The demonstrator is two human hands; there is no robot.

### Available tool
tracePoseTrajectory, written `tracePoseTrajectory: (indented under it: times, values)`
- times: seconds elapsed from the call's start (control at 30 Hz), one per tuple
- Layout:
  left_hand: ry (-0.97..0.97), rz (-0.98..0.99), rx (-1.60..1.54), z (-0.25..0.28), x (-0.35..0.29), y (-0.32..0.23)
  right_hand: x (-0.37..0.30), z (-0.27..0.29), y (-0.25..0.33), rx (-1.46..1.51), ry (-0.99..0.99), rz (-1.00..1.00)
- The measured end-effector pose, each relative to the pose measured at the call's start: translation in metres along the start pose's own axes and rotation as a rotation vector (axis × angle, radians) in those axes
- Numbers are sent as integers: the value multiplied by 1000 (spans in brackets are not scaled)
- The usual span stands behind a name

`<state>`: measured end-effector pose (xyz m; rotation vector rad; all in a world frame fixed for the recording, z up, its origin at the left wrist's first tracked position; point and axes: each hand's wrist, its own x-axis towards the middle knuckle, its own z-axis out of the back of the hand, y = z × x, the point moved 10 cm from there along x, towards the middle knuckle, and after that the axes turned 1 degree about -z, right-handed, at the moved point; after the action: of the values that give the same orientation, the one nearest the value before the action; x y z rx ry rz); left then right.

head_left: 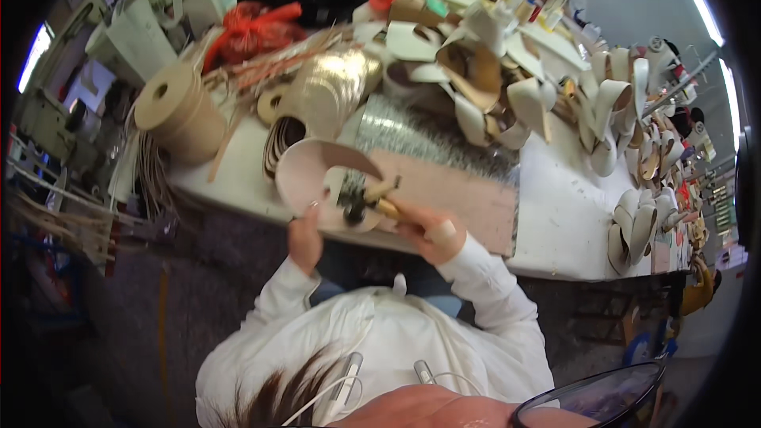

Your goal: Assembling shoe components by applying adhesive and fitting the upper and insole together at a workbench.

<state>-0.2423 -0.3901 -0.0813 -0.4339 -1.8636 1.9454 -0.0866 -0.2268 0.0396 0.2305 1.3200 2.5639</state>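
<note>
At the near edge of the bench, my left hand (305, 239) is closed on the rim of a curved, pale pinkish-white shoe piece (305, 166). My right hand (432, 234) is wrapped round a wooden-handled tool (388, 208) with a dark head (354, 206). That head lies over the pale shoe piece, and I cannot make out its exact kind. A light patch covers part of the right hand's back. Just beyond both hands, a pinkish board (452, 194) rests on a speckled stone slab (428, 139).
Left of the hands stand a large tan spool (178, 111) and a shiny roll (329, 95). White shoes (476, 71) are heaped at the back, with more pairs (632, 226) along the bench to the right. A red plastic bag (254, 36) sits at the far left.
</note>
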Motion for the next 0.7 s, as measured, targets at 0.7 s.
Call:
tracePoseTrajectory:
  times: [0.7]
  values:
    - [-91, -678, 968, 13, 69, -102, -220, 200, -232, 444, -1231, -578]
